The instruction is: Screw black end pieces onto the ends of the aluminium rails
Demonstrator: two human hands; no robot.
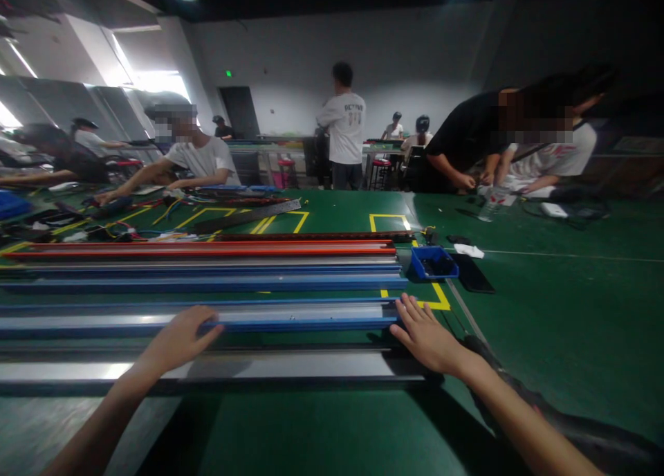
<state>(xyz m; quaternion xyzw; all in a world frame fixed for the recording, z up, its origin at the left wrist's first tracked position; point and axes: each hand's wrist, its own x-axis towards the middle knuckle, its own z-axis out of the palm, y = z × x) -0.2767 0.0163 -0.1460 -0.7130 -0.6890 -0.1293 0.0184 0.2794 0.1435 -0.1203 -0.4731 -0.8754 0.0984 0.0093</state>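
A long blue-edged metal channel rail (311,314) lies across the bench in front of me. My left hand (181,337) is on it at the left, with the thumb at the near edge and the fingers bent over the channel. At the rail's right end rests my right hand (428,334), its fingers stretched out and spread, the thumb by the near edge. Closer to me lies a wide silver rail with dark edges (311,367), running under both forearms or wrists. The undersides of both hands are hidden.
Beyond lie a blue rail (337,282) and an orange-edged rail (311,248). A blue bin (434,263) with dark small parts and a black phone (474,274) are at the right. A black power-tool-like object (570,420) lies by my right forearm. Co-workers (200,151) work across the bench.
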